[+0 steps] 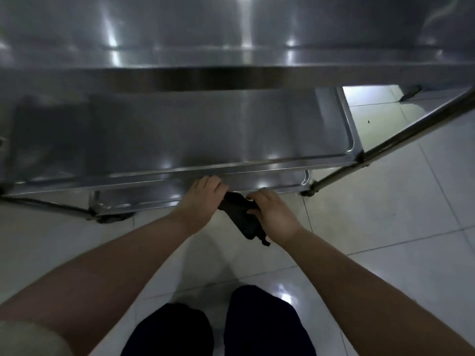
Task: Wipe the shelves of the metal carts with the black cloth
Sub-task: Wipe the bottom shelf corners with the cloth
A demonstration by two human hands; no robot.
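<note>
The metal cart (205,129) fills most of the view, shiny shelves stacked over a white tile floor (385,227). Down by the front edge of the lowest shelf (257,182), both hands have the black cloth (241,214). The left hand (203,199) has its grip clamped round the top end, the right hand (272,211) pinches the bunched middle, and the tail dangles above the floor.

Both ends of the cloth (240,214) are hidden inside the left hand (203,199) and the right hand (272,211). The top shelf (231,34) runs off the top and sides. The bottom shelf (257,182) lies mostly hidden beneath the middle shelf (205,129), whose left end is dark and blurred.
</note>
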